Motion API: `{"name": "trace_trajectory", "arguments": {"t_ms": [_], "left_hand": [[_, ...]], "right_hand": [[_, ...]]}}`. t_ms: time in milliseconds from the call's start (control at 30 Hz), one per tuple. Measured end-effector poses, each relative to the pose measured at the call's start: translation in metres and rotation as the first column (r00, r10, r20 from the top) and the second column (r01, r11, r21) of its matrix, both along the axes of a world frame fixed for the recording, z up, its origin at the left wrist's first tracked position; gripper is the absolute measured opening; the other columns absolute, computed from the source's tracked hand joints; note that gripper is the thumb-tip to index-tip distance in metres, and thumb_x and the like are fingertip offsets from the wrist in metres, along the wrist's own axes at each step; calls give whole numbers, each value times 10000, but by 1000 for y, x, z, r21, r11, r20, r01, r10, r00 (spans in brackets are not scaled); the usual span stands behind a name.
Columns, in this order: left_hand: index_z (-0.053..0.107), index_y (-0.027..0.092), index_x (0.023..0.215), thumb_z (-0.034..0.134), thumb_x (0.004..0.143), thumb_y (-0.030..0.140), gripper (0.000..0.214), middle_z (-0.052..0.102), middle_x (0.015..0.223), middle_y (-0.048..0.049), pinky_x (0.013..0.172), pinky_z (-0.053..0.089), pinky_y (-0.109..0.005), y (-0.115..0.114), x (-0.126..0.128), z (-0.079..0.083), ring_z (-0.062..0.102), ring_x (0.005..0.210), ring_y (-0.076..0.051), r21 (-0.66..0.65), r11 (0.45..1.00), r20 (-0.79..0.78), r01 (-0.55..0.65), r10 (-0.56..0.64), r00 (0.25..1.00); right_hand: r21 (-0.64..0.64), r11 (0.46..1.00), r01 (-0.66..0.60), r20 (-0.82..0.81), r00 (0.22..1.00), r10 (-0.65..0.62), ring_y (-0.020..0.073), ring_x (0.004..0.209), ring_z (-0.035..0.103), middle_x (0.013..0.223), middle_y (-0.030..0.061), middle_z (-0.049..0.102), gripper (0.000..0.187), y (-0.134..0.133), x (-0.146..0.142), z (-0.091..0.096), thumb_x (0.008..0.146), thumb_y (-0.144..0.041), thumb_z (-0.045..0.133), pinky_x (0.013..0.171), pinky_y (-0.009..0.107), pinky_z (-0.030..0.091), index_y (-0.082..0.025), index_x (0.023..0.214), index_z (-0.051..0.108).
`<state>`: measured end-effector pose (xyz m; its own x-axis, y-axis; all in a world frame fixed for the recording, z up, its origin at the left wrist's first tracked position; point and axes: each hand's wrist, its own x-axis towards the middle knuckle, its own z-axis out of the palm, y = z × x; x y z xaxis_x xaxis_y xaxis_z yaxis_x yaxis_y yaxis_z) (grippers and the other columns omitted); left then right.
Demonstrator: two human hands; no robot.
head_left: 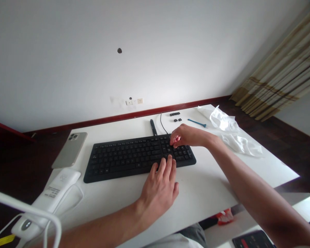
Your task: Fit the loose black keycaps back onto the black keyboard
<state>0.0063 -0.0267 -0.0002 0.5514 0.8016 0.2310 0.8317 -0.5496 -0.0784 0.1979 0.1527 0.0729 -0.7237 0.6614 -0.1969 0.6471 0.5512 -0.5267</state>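
Smooth white table [212,193], flat black keyboard [134,158]; left hand [160,187] splayed flat, right hand [188,136] fingers pinched over its keys.

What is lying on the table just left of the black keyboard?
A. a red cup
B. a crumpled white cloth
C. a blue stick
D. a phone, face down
D: a phone lies face down, camera lenses up, at the left end of the keyboard; the blue stick and white cloth are off to the right.
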Motion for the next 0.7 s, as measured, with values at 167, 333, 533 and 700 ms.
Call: {"name": "trace_trajectory", "arguments": {"t_ms": [167, 333, 533, 700], "left_hand": [[455, 89, 1563, 397, 1050, 433, 620, 428, 1630, -166, 1060, 456, -453, 0, 0, 1, 463, 1404, -308, -2, 1000, -4, -2, 2, 1000], [458, 82, 1558, 390, 1052, 431, 619, 426, 1631, -168, 1055, 460, -442, 0, 0, 2, 462, 1402, -307, 0, 1000, -18, 1, -1, 1000], [449, 78, 1563, 403, 1047, 435, 629, 421, 1632, -176, 1060, 455, -439, 1, 0, 1, 450, 1406, -310, -1, 1000, -24, 5, -5, 1000], [441, 71, 1568, 406, 1046, 430, 635, 421, 1631, -182, 1052, 461, -452, 0, 0, 1, 441, 1403, -315, 1, 1000, -20, 7, -7, 1000]], "right_hand": [[46, 999, -22, 15, 1000, 22, 196, 864, 738, 893, 18, 808, 123, -3, -2, 0, 836, -170, 750, 744, 260, 541, -236, 904, 829], [61, 998, -32, 23, 999, 31, 183, 849, 736, 893, 17, 806, 151, -3, -3, -1, 829, -126, 744, 756, 255, 543, -229, 900, 828], [48, 999, -12, 22, 1000, 11, 191, 834, 742, 864, 19, 810, 151, -3, -4, -1, 819, -125, 749, 759, 263, 549, -228, 892, 831], [-26, 999, 37, -11, 999, -37, 189, 812, 751, 799, 13, 807, 129, -2, -6, -1, 822, -124, 740, 775, 263, 553, -216, 848, 826]]}}
